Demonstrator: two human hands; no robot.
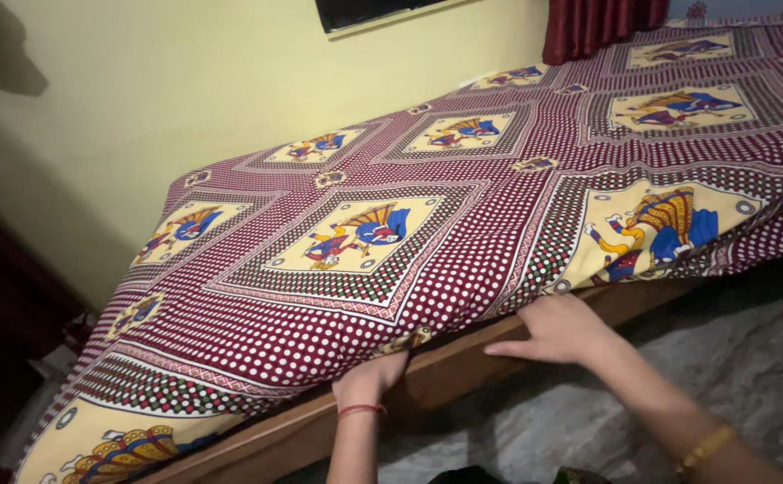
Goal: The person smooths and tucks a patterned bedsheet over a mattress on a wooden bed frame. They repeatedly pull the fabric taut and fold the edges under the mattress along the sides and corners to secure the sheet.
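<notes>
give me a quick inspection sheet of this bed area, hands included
surface: bed frame, wooden edge showing below the cloth
job's things: maroon dotted bedsheet with yellow bird panels, spread over the bed
clutter: nothing seen
grippers: left hand fingers hidden under the sheet's edge; right hand flat at the edge beside the frame
cables: nothing seen
surroundings: yellow wall, dark red curtain, grey floor

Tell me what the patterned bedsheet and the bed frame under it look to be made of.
Bedsheet: thin woven cloth, likely cotton, matte; it drapes and creases at the edge where the left hand and right hand are. Bed frame: brown wood by its look, smooth board edge, dull finish.
</notes>
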